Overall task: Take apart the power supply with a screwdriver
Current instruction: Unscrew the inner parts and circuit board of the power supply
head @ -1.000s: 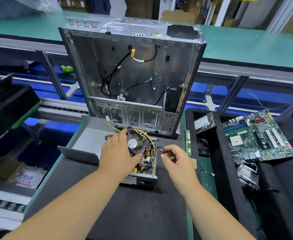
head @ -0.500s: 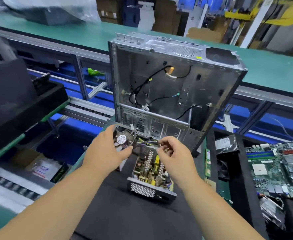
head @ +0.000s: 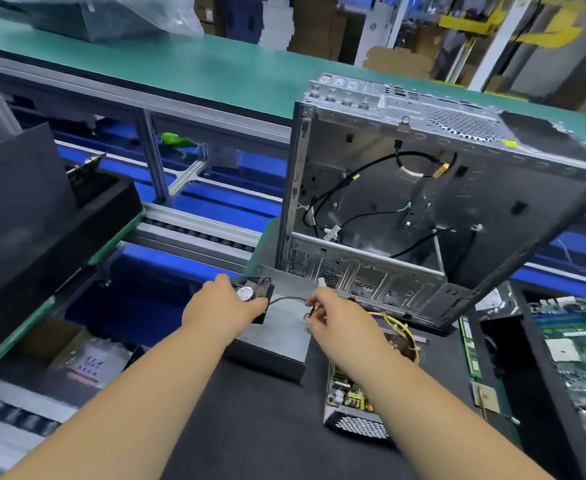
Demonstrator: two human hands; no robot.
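The cooling fan (head: pixel 254 292) looked light and rigid, a small black plastic frame best taken by its outer edges, well clear of the blades and the round label at the hub. Its lead (head: pixel 286 300) was thin, soft and likely easy to tear at the solder end, so I judged it should be held near the plug rather than tugged along its length. The left hand (head: pixel 224 311) gripped the fan by its frame, thumb over the front face and fingers behind, arm stretched forward and raised above the grey metal cover (head: pixel 274 344) that lay on the black mat (head: pixel 250 427). The right hand (head: pixel 333 315) was curled with its fingertips pinching the free end of the lead, wrist bent slightly down, forearm crossing over the opened power supply (head: pixel 357 407). That unit sat on the mat just right of the cover, circuit board exposed and yellow wires (head: pixel 400 327) looping at its far end; its board seemed fragile, its mesh-sided metal tray the safer place to hold. The empty computer case (head: pixel 423 209) stood tilted behind, and a motherboard (head: pixel 575 344) lay in a tray to the right. No screwdriver was visible
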